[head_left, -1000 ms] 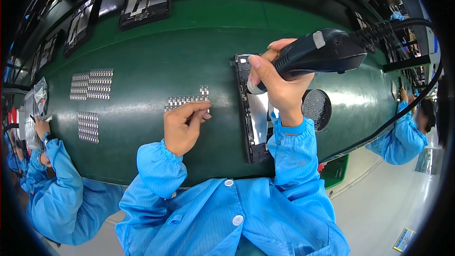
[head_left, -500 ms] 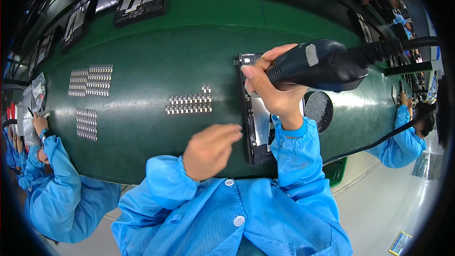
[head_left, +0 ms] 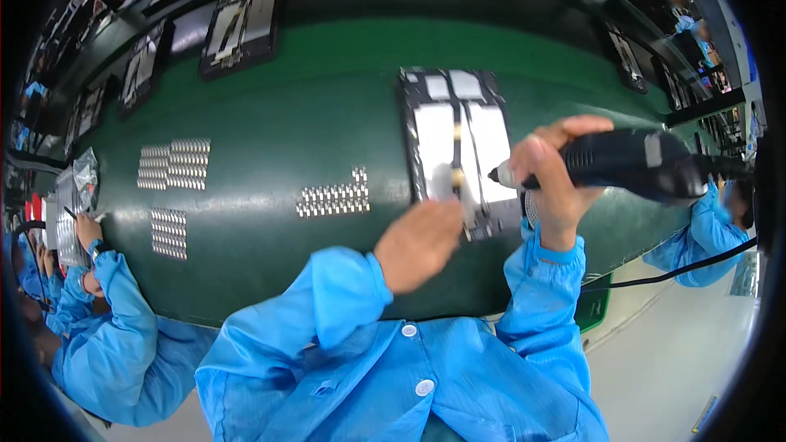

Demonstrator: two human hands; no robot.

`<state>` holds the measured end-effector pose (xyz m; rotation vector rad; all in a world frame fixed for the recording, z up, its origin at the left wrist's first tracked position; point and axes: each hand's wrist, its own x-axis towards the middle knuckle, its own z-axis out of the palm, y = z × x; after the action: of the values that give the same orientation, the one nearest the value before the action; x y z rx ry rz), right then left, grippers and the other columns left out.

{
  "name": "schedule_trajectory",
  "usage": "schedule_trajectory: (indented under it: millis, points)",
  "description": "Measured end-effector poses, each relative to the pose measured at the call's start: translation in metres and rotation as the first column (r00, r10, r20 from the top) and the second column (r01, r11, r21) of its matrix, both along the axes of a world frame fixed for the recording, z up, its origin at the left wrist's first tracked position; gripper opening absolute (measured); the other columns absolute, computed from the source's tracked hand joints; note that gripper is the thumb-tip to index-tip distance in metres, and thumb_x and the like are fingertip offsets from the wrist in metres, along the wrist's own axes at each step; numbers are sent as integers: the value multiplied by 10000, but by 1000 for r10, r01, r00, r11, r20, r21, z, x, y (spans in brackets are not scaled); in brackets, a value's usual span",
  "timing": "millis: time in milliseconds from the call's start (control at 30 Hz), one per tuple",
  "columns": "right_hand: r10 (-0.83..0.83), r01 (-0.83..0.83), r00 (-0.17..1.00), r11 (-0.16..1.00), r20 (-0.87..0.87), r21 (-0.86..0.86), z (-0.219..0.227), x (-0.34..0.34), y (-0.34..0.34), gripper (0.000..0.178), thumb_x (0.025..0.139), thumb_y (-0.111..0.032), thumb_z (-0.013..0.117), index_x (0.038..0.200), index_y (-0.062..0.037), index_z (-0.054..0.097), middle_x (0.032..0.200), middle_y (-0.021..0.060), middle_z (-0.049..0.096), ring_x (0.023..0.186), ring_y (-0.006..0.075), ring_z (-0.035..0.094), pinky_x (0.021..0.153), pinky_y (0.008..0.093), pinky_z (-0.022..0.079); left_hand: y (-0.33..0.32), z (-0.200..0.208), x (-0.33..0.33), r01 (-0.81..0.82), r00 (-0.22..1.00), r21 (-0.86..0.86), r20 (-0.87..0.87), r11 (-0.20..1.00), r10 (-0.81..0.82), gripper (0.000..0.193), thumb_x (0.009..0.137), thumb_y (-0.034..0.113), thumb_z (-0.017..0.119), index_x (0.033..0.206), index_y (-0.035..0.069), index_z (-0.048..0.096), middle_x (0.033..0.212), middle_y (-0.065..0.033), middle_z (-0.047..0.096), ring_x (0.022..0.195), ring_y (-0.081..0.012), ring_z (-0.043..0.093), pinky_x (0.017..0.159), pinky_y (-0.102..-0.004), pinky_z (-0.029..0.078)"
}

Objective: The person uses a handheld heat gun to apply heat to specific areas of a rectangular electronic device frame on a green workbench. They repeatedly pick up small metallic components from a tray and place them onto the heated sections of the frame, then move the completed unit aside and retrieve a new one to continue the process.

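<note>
An opened flat device with pale panels lies on the green belt in front of me. My left hand reaches over its near edge, fingers blurred and pinched at a small part by the device's centre strip. My right hand grips a black electric screwdriver, its tip pointing left at the device's right side. A cable trails from the tool to the right.
Rows of small metal parts lie on the belt near me and in blocks at left. Several more opened devices sit along the far side. A person in blue works at my left, another at my right.
My left hand has left the row of small parts and moved right to the device. The screwdriver has come down to the device's right side. The view has shifted, so the device sits more central.
</note>
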<state>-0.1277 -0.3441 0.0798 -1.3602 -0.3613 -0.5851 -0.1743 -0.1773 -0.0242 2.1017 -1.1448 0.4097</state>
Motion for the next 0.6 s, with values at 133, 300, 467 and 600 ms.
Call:
schedule_trajectory:
  millis: [133,300,467,600]
  points:
    - [-13,10,997,999,-73,-46,-17,-21,-11,386,738,138,646,1025,-19,441,623,63,560,523,117,555,484,238,462,14,8,117,-246,969,194,9,950,248,373,714,70,655,1057,-39,557,1069,-175,571,934,-354,546,856,-443,438]
    - [13,-26,987,996,-161,-80,-38,-27,-4,387,731,161,619,1018,-19,432,592,63,530,482,118,528,465,250,464,56,25,181,-594,804,338,282,730,524,381,712,21,609,1085,-35,555,1191,-166,548,1164,-311,482,993,-417,377]
    - [3,8,963,999,-268,39,-57,-26,-4,316,727,82,699,970,7,510,618,-13,525,558,41,497,510,205,406,123,39,199,-702,687,607,437,374,580,544,685,31,655,1203,3,490,1333,-127,459,1304,-268,356,1030,-452,322]
    - [33,-41,938,999,-346,-15,-58,-20,-5,352,749,97,673,1021,-2,472,628,20,559,544,71,534,499,214,424,226,18,244,-707,577,706,555,27,599,672,678,47,679,1299,37,423,1400,-89,387,1339,-259,295,1040,-502,287]
